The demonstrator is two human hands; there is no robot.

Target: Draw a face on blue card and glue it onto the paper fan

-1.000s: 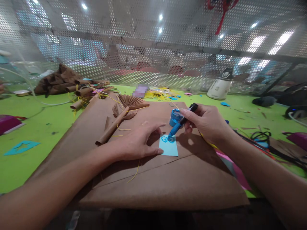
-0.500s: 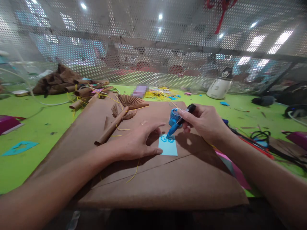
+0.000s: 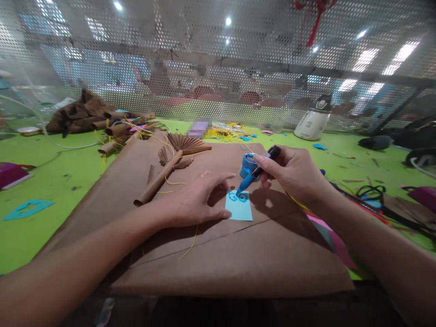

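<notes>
A small light-blue paper square lies on brown paper, with two round eye-like shapes drawn in darker blue near its top edge. My right hand is closed around a blue marker with a black rear end, tilted so its tip touches the square by the drawing. My left hand rests on the brown paper, thumb at the square's left edge and fingers apart, the index finger curving above the corner. Right behind the marker stands a small blue jar, partly hidden by it.
A folded brown paper fan with a rolled tube lies left of centre. Yellow strings and paper rolls sit farther back. A white bottle stands at the back right on the green table. Dark cords lie at right.
The right hand and marker have shifted very slightly, the tip staying by the drawn shapes. The left hand has hardly moved.
</notes>
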